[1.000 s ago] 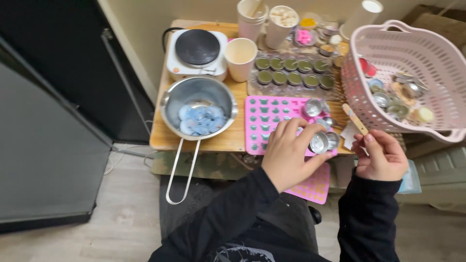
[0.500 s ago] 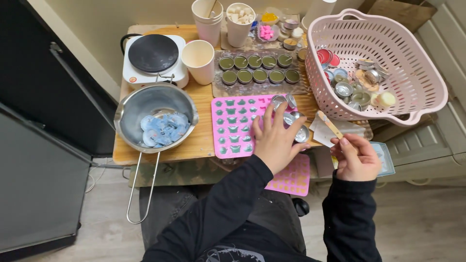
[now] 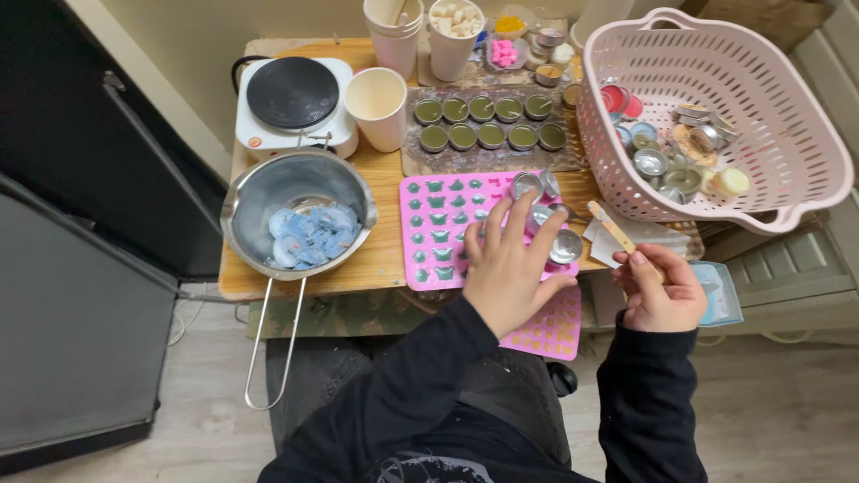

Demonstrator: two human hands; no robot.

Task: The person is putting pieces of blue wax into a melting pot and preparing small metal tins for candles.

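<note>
1. My left hand (image 3: 504,268) lies flat on the pink mold (image 3: 447,231), with its fingers spread wide. It holds nothing.
2. The fingertips of that hand reach a small bunch of empty metal cups (image 3: 548,215) that stand on the right end of the mold. One cup (image 3: 565,246) sits just beside my first finger. I cannot tell if they touch.
3. My right hand (image 3: 660,288) is off the right edge of the counter (image 3: 380,255). Its grip is closed around a flat wooden stick (image 3: 610,226). The stick points up and to the left, toward the cups, with its tip close to them.
4. The mold has little green shapes in its holes.
5. Left of the mold sits a metal pot (image 3: 298,210) with a long wire handle. Blue bits lie inside it.
6. Behind the pot is a white hot plate (image 3: 293,97) with a black top.
7. A tray of round tins (image 3: 488,123) filled with green wax sits behind the mold.
8. A big pink basket (image 3: 787,116) stands on the right, with more small cups inside.
</note>
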